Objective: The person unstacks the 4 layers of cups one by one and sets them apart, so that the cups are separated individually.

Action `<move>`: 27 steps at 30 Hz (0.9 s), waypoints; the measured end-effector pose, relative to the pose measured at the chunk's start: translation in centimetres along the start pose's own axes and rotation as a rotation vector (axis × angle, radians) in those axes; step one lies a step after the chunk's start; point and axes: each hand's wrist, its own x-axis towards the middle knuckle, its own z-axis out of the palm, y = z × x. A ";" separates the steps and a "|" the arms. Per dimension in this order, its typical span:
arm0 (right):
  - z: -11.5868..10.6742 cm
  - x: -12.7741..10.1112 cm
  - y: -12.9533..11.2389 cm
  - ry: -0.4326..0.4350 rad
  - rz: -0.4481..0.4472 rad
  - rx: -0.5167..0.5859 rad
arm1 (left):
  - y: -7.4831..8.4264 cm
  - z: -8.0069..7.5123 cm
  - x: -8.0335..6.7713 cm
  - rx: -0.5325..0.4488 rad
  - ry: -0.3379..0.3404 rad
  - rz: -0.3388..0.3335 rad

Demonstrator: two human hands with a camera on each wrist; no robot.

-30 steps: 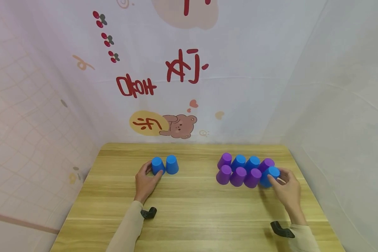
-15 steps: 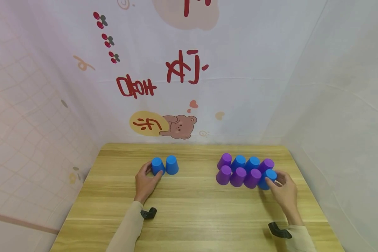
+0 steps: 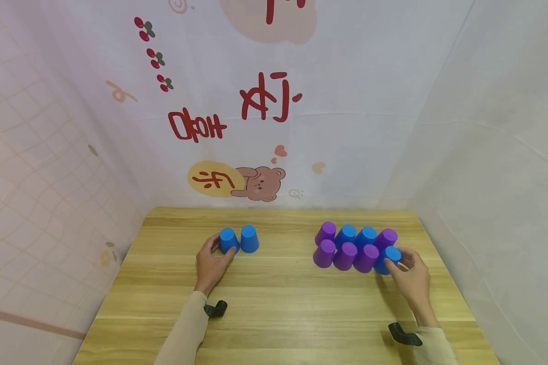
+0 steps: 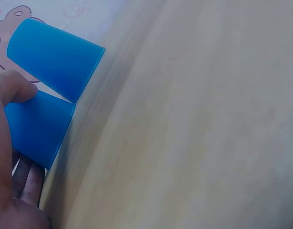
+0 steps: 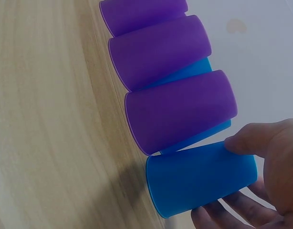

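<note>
My left hand (image 3: 212, 264) holds an upside-down blue cup (image 3: 229, 240) between thumb and fingers on the left of the table. Just right of it stands a second blue cup (image 3: 249, 239), its rim close to the first in the left wrist view. On the right, my right hand (image 3: 413, 279) grips another upside-down blue cup (image 5: 199, 179), thumb on one side and fingers on the other. That cup sits at the right end of the front row, beside a purple cup (image 5: 182, 112). Further purple cups (image 3: 345, 256) continue this row leftward.
Behind the front row stands a back row with a purple cup (image 3: 327, 233) at the left, blue cups (image 3: 367, 236) in the middle and a purple cup (image 3: 387, 238) at the right. Printed cloth (image 3: 347, 126) rises behind the wooden table (image 3: 274, 309).
My right hand has brought its blue cup a little left and toward me, up against the end of the front row. The left hand and its cup have stayed in place.
</note>
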 end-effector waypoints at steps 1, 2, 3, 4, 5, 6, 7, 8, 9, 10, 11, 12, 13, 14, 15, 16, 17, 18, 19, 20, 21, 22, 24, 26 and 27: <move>0.0 0.0 0.0 -0.001 0.000 -0.002 | 0.0 0.0 0.0 -0.004 -0.001 0.001; 0.0 -0.1 0.0 -0.001 0.000 -0.005 | 0.0 0.0 0.0 -0.006 -0.001 0.002; 0.0 -0.1 0.0 -0.001 -0.001 -0.006 | 0.0 0.0 0.0 -0.008 -0.003 0.003; 0.0 -0.1 0.0 -0.001 -0.003 -0.007 | -0.1 -0.1 0.0 -0.008 -0.003 0.004; 0.0 -0.2 0.0 -0.001 -0.004 -0.009 | -0.1 -0.1 0.0 -0.009 -0.004 0.006; 0.0 -0.2 0.0 -0.002 -0.008 -0.011 | -0.1 -0.1 0.0 -0.008 -0.005 0.007; 0.0 -0.2 0.0 -0.001 -0.010 -0.013 | -0.2 -0.1 0.0 -0.006 -0.006 0.007; 0.0 -0.3 0.1 0.000 -0.012 -0.015 | -0.2 -0.1 0.0 -0.005 -0.006 0.006; 0.0 -0.3 0.1 0.001 -0.015 -0.018 | -0.2 -0.1 0.1 -0.004 -0.007 0.007; 0.0 -0.3 0.1 -0.001 -0.018 -0.015 | -0.3 0.0 0.1 -0.004 -0.007 0.007; 0.0 -0.3 0.2 -0.003 -0.023 -0.013 | -0.3 0.0 0.1 -0.007 -0.008 0.006; 0.0 -0.3 0.2 -0.005 -0.022 -0.016 | -0.3 -0.1 0.1 -0.011 -0.009 0.005; 0.0 -0.3 0.3 -0.009 -0.023 -0.014 | -0.2 -0.1 0.1 -0.014 -0.010 0.004; 0.0 -0.3 0.3 -0.013 -0.025 -0.012 | -0.2 -0.1 0.1 -0.016 -0.011 0.004; 0.0 -0.2 0.4 -0.020 -0.026 -0.015 | -0.2 -0.1 0.0 -0.017 -0.011 0.006; -0.1 -0.1 0.5 -0.027 -0.028 -0.009 | -0.1 -0.1 0.0 -0.018 -0.011 0.007; -0.1 -0.1 0.5 -0.034 -0.027 -0.007 | -0.1 -0.1 0.0 -0.017 -0.011 0.006; -0.1 -0.1 0.5 -0.038 -0.023 -0.009 | -0.1 -0.1 0.0 -0.015 -0.009 0.008; -0.1 -0.1 0.5 -0.044 -0.024 -0.003 | -0.1 -0.1 0.0 -0.010 -0.007 0.009; -0.2 -0.1 0.5 -0.048 -0.020 -0.005 | -0.2 -0.1 0.0 -0.007 -0.005 0.010; -0.2 -0.1 0.5 -0.053 -0.014 -0.004 | -0.2 0.0 0.0 -0.004 -0.003 0.013; -0.3 -0.1 0.5 -0.057 -0.008 -0.003 | -0.2 0.0 0.0 -0.002 -0.001 0.011; -0.4 -0.2 0.5 -0.065 0.008 -0.020 | -0.2 0.0 0.0 -0.004 0.000 0.011; -0.5 -0.1 0.4 -0.078 0.022 -0.027 | -0.2 0.0 0.0 -0.005 -0.001 0.016; -0.6 -0.1 0.3 -0.083 0.025 -0.027 | -0.2 0.0 0.0 -0.006 -0.003 0.015</move>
